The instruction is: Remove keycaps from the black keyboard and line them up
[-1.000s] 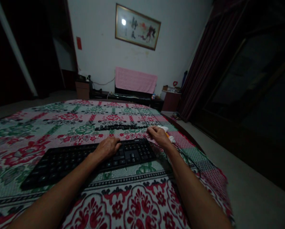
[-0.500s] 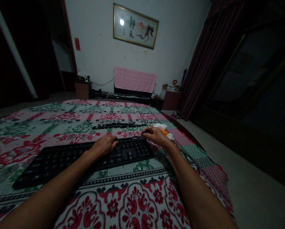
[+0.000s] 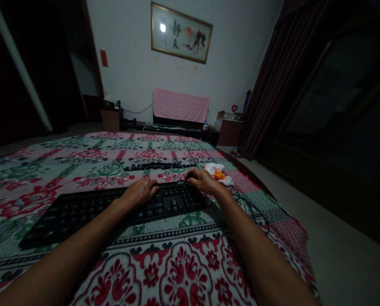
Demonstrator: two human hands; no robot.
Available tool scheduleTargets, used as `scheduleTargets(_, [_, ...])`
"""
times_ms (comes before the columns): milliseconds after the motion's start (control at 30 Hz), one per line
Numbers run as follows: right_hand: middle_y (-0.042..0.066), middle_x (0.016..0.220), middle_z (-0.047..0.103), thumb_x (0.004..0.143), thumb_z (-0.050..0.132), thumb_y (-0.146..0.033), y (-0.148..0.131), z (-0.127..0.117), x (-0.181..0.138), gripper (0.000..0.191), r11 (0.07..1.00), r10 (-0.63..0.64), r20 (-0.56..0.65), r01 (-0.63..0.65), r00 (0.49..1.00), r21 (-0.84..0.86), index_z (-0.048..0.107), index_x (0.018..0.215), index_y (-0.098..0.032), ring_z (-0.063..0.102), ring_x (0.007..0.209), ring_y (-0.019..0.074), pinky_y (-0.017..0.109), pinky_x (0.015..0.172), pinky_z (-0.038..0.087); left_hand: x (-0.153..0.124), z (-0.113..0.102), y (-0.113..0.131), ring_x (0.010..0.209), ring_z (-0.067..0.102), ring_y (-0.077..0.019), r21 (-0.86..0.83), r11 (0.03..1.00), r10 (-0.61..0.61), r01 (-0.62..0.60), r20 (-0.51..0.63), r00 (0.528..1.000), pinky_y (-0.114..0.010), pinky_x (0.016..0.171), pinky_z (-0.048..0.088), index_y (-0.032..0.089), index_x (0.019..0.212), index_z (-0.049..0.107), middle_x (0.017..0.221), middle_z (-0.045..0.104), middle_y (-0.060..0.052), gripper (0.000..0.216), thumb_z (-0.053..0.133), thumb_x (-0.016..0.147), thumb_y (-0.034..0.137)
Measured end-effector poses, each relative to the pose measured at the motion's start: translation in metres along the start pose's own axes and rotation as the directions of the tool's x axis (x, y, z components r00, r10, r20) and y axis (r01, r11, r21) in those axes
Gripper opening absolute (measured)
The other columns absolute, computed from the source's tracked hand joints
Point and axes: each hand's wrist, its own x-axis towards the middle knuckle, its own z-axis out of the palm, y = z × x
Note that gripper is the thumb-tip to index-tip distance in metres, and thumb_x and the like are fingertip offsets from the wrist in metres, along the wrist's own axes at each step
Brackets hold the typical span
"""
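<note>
Shifted left, your right hand [image 3: 203,180] at keyboard's [image 3: 173,205] far right corner, pinching a dark piece [image 3: 190,174], left hand [image 3: 139,192] on keyboard, grip unclear, cloth [image 3: 219,174] near blanket's [image 3: 190,263] right edge.

Black oblong keyboard [image 3: 103,203]: on the red, green and white floral cloth [image 3: 186,272], toward the front.
Row of small black pieces [image 3: 158,166]: on the cloth, behind the keyboard.
Crumpled white-and-orange bundle [image 3: 215,170]: right of the row.
Thin black cable [image 3: 257,210]: right of the keyboard.
Pink rectangular towel [image 3: 181,105]: beyond the cloth, before the pale wall [image 3: 129,76].
Gold-framed rectangular picture [image 3: 181,34]: on the wall, above the towel.
</note>
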Motion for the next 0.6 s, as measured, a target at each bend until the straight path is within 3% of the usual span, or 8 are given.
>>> scheduleTargets(233, [0.000,0.084,0.061,0.076,0.047,-0.018,0.002,0.007,0.002,0.019,0.998,-0.055,-0.024,0.055,0.998,-0.011,0.059,0.090,-0.018,0.053,0.080,0.0127,0.023,0.073,0.039,0.001,0.000,-0.001,0.089,0.059,-0.0233,-0.029,1.000,-0.003,0.003,-0.001,1.000,-0.034,0.078,0.042,0.020,0.097,0.060,0.094,0.065,-0.010,0.030,0.037,0.085,0.034])
scheduleTargets(400, [-0.001,0.077,0.058,0.080,0.045,-0.029,0.010,0.013,0.000,0.020,0.996,0.034,-0.131,-0.022,0.991,0.090,0.056,0.091,-0.015,0.052,0.072,0.0112,0.022,0.068,0.039,0.000,0.001,0.000,0.090,0.059,-0.0229,-0.010,1.000,0.018,-0.018,-0.004,1.000,-0.034,0.079,0.042,0.019,0.100,0.059,0.094,0.064,-0.010,0.032,0.035,0.086,0.034])
scheduleTargets(600, [0.002,0.073,0.059,0.082,0.045,-0.038,-0.001,0.021,0.003,0.026,0.984,0.088,-0.236,-0.121,0.968,-0.128,0.057,0.084,-0.014,0.053,0.069,0.0129,0.022,0.062,0.036,-0.001,-0.001,-0.002,0.094,0.059,-0.0228,-0.018,1.000,-0.004,0.004,-0.005,1.000,-0.034,0.083,0.042,0.018,0.105,0.058,0.101,0.064,-0.010,0.034,0.035,0.085,0.033])
